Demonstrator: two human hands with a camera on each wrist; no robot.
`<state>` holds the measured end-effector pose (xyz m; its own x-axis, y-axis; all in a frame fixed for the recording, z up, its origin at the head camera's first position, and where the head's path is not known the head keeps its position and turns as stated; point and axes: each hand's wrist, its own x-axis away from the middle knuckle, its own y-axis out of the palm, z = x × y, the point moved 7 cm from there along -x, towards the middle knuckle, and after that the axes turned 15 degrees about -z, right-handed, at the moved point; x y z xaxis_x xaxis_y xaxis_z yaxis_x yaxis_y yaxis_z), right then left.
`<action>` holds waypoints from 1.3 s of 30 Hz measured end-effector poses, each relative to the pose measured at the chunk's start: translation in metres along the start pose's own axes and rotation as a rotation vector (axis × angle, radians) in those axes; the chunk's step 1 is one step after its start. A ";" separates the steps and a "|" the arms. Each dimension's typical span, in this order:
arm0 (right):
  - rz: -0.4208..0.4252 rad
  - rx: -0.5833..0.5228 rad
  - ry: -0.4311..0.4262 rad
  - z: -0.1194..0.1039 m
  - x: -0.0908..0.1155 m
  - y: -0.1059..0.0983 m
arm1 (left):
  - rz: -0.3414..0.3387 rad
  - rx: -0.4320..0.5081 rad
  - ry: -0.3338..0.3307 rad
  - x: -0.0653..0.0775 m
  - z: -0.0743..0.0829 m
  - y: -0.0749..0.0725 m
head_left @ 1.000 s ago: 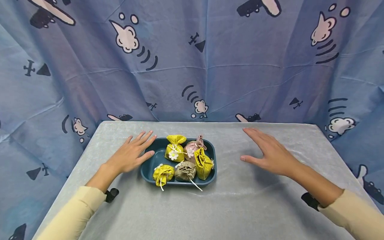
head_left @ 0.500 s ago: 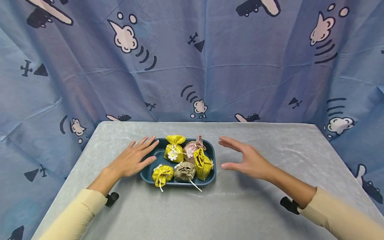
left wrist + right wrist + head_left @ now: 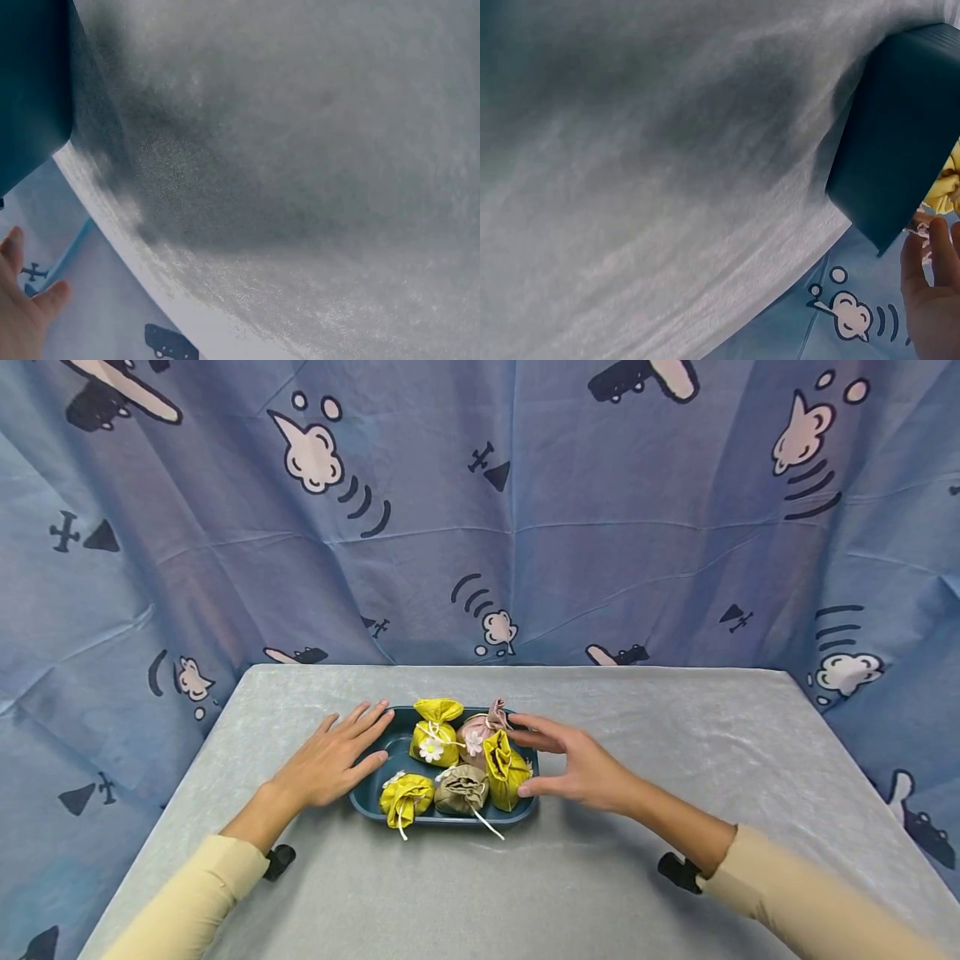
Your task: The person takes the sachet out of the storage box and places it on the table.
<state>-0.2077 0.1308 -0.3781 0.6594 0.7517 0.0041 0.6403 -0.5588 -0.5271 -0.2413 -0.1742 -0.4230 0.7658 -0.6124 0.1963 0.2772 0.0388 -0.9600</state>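
Note:
A dark blue tray (image 3: 400, 746) holds several small drawstring pouches. At its back stand a yellow pouch with a white flower (image 3: 434, 739) and a pink pouch (image 3: 475, 737). Toward the front lie another yellow pouch (image 3: 407, 797) and a grey-brown pouch (image 3: 462, 788). My left hand (image 3: 330, 764) is at the tray's left rim, fingers spread and straight, holding nothing. From the right, my right hand (image 3: 585, 768) reaches over the rim. Its thumb is right at the rightmost yellow pouch (image 3: 507, 772), its fingertips by the pink pouch's neck, thumb and fingers well parted.
A grey cloth covers the table (image 3: 450, 893) under the tray. Behind it hangs a blue patterned curtain (image 3: 480, 527). In the right wrist view the tray's outer wall (image 3: 892, 135) rises beside the fingers. Each wrist carries a small black camera (image 3: 280, 862).
My right hand has moved left, from over the cloth to the tray's right side and the pouches there. The left hand has shifted only slightly. The pouches have stayed put.

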 end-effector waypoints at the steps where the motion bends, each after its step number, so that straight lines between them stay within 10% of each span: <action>1: 0.000 -0.005 -0.006 0.001 -0.002 0.001 | 0.000 -0.001 -0.001 0.000 0.000 0.000; 39: -0.001 -0.013 0.003 0.006 -0.035 0.018 | 0.004 -0.020 -0.019 -0.001 -0.001 0.002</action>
<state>-0.2223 0.0967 -0.3930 0.6599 0.7513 0.0074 0.6462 -0.5625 -0.5158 -0.2420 -0.1739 -0.4252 0.7777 -0.5974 0.1956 0.2621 0.0253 -0.9647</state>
